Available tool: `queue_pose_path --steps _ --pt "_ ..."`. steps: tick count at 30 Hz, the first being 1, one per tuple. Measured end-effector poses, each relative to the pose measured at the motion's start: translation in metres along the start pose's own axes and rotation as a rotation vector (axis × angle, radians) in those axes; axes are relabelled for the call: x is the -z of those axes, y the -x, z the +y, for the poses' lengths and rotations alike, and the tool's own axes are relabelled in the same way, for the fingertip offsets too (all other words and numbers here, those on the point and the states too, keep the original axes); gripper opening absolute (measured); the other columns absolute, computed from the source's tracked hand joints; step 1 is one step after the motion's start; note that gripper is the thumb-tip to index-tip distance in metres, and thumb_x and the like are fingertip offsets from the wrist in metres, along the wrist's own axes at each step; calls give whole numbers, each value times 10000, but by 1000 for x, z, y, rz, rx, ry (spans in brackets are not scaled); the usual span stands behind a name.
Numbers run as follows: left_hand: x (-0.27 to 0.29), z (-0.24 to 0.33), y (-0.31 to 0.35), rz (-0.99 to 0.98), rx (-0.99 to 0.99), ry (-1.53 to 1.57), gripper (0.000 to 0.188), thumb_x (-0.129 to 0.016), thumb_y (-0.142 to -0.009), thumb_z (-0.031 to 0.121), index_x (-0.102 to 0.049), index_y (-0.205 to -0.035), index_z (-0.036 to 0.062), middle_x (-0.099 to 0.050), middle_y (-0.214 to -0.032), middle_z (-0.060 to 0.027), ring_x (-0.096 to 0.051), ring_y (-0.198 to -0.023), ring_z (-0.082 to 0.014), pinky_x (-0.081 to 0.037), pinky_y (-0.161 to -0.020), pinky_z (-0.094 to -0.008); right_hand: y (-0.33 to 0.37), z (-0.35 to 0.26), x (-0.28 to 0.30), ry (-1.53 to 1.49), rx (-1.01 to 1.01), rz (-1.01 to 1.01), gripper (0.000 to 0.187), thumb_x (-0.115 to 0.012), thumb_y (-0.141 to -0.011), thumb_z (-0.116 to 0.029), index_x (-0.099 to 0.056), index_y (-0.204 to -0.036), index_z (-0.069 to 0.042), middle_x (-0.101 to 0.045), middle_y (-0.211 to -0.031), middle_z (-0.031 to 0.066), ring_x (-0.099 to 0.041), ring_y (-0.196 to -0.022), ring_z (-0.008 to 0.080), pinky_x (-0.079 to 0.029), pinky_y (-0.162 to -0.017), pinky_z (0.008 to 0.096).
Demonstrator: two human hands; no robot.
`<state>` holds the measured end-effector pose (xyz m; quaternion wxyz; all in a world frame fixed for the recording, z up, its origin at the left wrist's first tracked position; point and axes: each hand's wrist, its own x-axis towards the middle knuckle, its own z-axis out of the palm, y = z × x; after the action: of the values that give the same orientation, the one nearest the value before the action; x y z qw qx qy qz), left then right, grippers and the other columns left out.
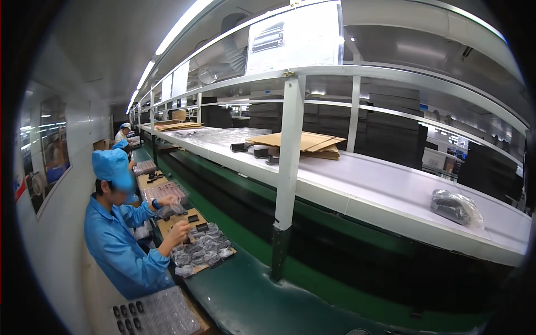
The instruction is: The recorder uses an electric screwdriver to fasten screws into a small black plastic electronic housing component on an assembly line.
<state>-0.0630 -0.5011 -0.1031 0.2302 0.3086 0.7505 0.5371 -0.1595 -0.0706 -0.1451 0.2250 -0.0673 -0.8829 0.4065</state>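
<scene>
Neither of my hands is in the head view, and no forearm of mine shows. Nearest to me at the lower left lies a clear plastic tray with several small black parts in its pockets. Beyond it, a co-worker in a blue smock and blue cap sits at the green bench. The co-worker's hands are over a board of small items in clear bags and a clear plastic bag.
A long white shelf on white posts runs above the bench. On it lie brown cardboard sheets, small black parts and a dark item in a clear bag. Dark stacks stand behind; more people sit farther left.
</scene>
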Motion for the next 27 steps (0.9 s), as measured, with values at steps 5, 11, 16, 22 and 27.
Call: queue_pose_path --steps 5,11,16,22,27 --pt "-4 -2 6 -63 17 -1 422 -652 -1019 225 -545 -1366 10 -693 -1220 -168 -706 -1074 -261 -561 -903 -374 1 33 -1 80 34 25 582 -673 -1007 -476 -734 -1045 102 -738 -1039 299 -690 -944 420 -510 -892 452" --pt "-5 -14 9 -173 39 58 472 -639 -1035 234 -507 -1422 0 -679 -1276 -175 -703 -1108 -252 -557 -931 -367 2 36 0 157 -46 0 635 -645 -1010 -526 -735 -998 103 -726 -988 317 -673 -899 442 -500 -871 483" --pt "-2 -19 11 -252 46 92 513 -628 -1048 242 -475 -1469 -9 -667 -1323 -180 -700 -1136 -246 -554 -955 -361 1 -14 8 99 -108 -21 629 -653 -1006 -513 -731 -955 108 -703 -916 329 -646 -813 450 -497 -816 497" --pt "-1 -20 6 -334 37 103 564 -615 -1064 251 -436 -1526 -19 -653 -1380 -187 -697 -1170 -237 -550 -983 -354 4 -31 11 169 -63 -27 623 -616 -1024 -529 -746 -1000 79 -715 -961 318 -651 -847 440 -494 -838 492" --pt "11 -1 -18 -268 -40 -99 463 -632 -1034 259 -536 -1411 7 -684 -1272 -203 -700 -1112 -306 -559 -923 -394 1 -20 16 199 -86 -66 645 -570 -1036 -570 -757 -1013 47 -716 -978 314 -652 -879 454 -490 -879 493"
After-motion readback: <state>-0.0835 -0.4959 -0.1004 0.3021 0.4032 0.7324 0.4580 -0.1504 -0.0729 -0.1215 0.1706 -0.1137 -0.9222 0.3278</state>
